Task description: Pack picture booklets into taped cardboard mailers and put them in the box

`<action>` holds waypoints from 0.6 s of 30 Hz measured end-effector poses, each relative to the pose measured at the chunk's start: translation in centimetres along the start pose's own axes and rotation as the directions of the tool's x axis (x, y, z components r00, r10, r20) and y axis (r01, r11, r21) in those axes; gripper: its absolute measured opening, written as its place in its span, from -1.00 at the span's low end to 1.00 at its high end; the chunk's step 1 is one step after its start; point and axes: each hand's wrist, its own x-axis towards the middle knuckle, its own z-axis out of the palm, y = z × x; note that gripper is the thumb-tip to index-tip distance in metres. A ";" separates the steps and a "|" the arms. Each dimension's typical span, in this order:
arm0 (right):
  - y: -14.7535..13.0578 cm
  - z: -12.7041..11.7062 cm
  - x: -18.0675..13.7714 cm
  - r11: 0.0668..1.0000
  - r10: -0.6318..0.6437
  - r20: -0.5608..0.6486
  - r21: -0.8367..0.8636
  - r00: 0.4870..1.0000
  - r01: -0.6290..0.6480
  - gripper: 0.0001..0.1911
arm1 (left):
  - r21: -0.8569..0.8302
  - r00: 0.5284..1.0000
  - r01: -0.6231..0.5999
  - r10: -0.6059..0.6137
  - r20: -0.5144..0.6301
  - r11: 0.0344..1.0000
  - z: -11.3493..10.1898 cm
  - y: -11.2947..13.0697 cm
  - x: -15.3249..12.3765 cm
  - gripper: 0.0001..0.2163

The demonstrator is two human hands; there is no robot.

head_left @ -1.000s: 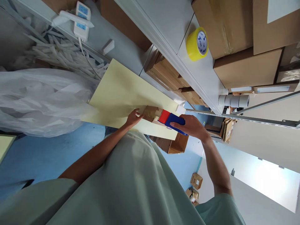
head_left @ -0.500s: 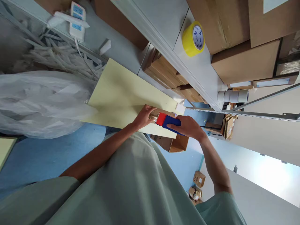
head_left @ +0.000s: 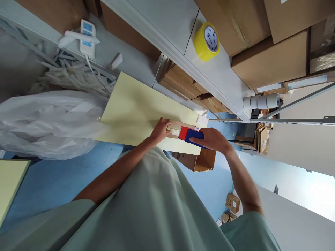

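Note:
My right hand (head_left: 215, 139) is wrapped round the blue handle of a red-and-blue tape dispenser (head_left: 184, 133). A short strip of clear, shiny packing tape (head_left: 174, 131) spans from the dispenser to my left hand (head_left: 159, 133). The small flat cardboard box (head_left: 180, 124) lies beneath it on a pale yellow board (head_left: 131, 108). With fingers closed, my left hand grips the box's left end, where the tape begins; its fingertips are partly hidden. A small label shows at the box's right end, near the dispenser.
A yellow tape roll (head_left: 206, 42) and large cartons (head_left: 269, 59) occupy the shelf above. A power strip (head_left: 88, 38) sits at the upper left, over a white plastic bag (head_left: 52, 122). An open carton (head_left: 205, 161) stands below the board's right end.
The dispenser and my right hand have moved slightly right, away from my left hand. More tape shows between them. The whole view has shifted a little.

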 end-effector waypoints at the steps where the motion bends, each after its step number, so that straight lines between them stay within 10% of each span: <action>1: 0.8 0.4 0.3 1.000 0.000 0.012 0.011 1.000 0.000 -0.38 | 0.010 1.000 -0.003 0.003 0.015 1.000 -0.2 0.0 0.1 -0.61; 18: 10.6 10.3 11.7 0.955 -0.191 0.143 0.257 0.971 0.150 -0.36 | 0.053 0.990 0.088 -0.094 0.107 0.995 -1.6 -1.3 -0.2 -0.46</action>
